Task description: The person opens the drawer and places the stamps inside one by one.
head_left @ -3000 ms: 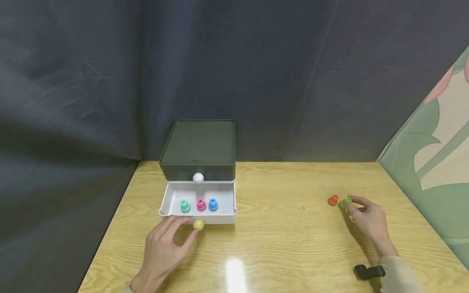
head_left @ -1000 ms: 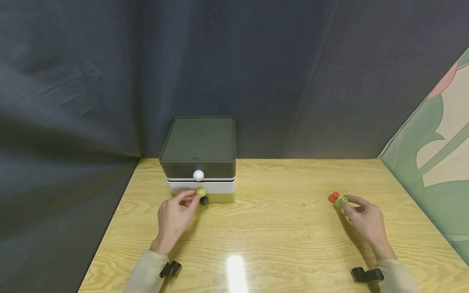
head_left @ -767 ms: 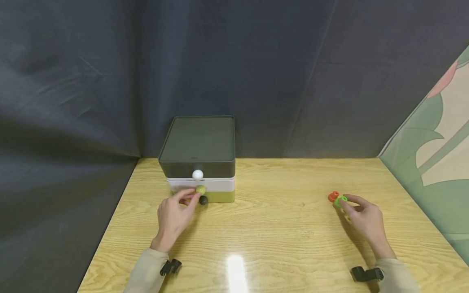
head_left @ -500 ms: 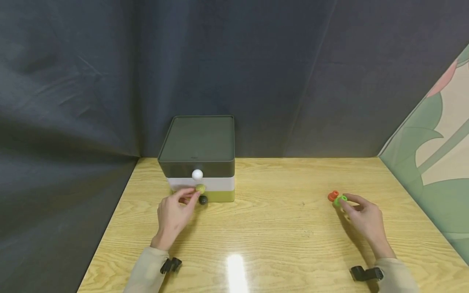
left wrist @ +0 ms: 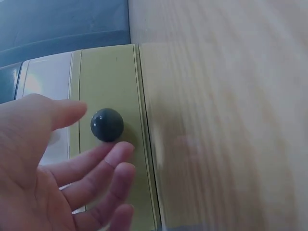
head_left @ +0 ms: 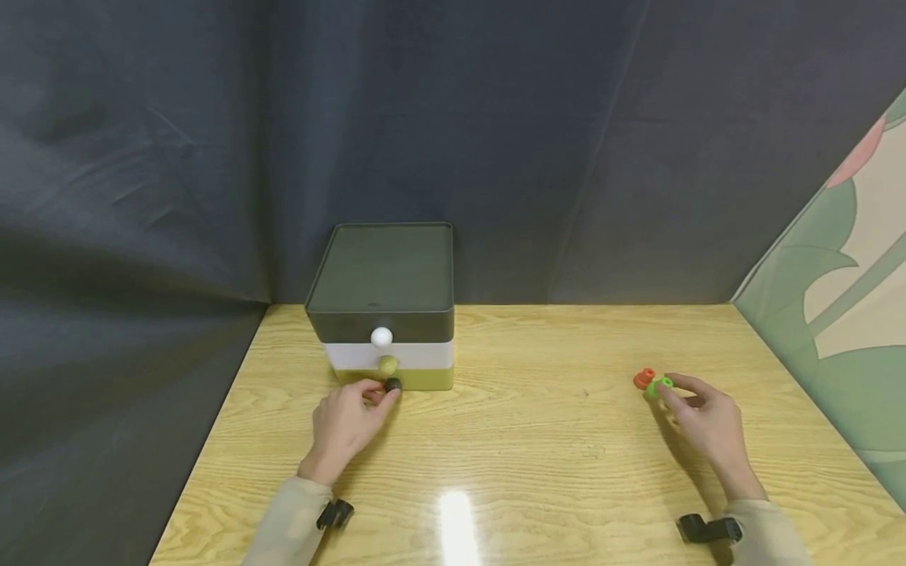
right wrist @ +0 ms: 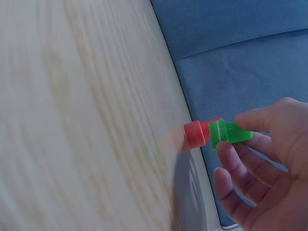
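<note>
My left hand [head_left: 345,423] is at the black round knob [left wrist: 107,125] of the lowest, olive drawer [left wrist: 107,77]. In the left wrist view the thumb stands slightly apart from the knob, and the index finger lies close along its other side. On the right, my right hand [head_left: 711,424] pinches a small green stepped plastic peg [right wrist: 230,133] between thumb and fingers. A similar red peg [head_left: 644,379] stands on the table just beside it. All drawers of the small dark-topped drawer box [head_left: 382,267] are closed, so their insides are hidden.
Above the black knob, the box carries a yellow-green knob [head_left: 388,365] on its white drawer [head_left: 425,356] and a white knob [head_left: 381,337] on its dark one. Dark cloth [head_left: 510,157] hangs behind the wooden table [head_left: 524,440]; patterned fabric [head_left: 849,338] borders the right.
The white drawer, open with several pegs inside three seconds ago, was pushed in. My left hand has since left the yellow-green knob and moved down to the black one. My right hand keeps its green peg.
</note>
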{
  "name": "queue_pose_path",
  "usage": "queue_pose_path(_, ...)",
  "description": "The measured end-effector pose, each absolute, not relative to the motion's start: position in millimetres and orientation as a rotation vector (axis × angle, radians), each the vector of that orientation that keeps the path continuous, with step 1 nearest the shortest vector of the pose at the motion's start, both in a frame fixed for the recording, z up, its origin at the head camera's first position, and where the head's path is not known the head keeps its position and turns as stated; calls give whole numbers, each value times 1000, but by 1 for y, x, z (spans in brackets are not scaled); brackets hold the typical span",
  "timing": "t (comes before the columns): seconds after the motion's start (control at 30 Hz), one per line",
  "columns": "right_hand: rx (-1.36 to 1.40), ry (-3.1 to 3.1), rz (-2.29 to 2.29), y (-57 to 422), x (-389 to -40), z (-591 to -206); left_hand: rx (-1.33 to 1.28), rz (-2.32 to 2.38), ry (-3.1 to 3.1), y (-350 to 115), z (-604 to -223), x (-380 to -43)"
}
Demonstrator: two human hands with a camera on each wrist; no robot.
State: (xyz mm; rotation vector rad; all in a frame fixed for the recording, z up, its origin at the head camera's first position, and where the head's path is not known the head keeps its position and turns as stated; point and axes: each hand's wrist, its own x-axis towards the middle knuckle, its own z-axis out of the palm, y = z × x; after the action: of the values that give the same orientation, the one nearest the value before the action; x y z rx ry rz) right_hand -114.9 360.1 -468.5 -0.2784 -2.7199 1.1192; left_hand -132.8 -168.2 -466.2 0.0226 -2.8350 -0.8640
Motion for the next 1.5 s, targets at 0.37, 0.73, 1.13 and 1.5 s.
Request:
queue_pose_path(0.37,-257,-2684,1139,358,-118,-468,34,-789,-2853,-163,-471,-146)
queue_pose_path(0.73,-255,-2673,1114,355,-124,-463,11,-763,-2885,-166,-467,-139)
queue_pose_path(1.13,-229,-2676,1128,347,-128,-458,-30,-776,-2992,-168,-457,-107)
queue_pose_path(1.5,-173,-2656,1143,339,-131,-451,-61,-729,-3019,-165,-450,-73)
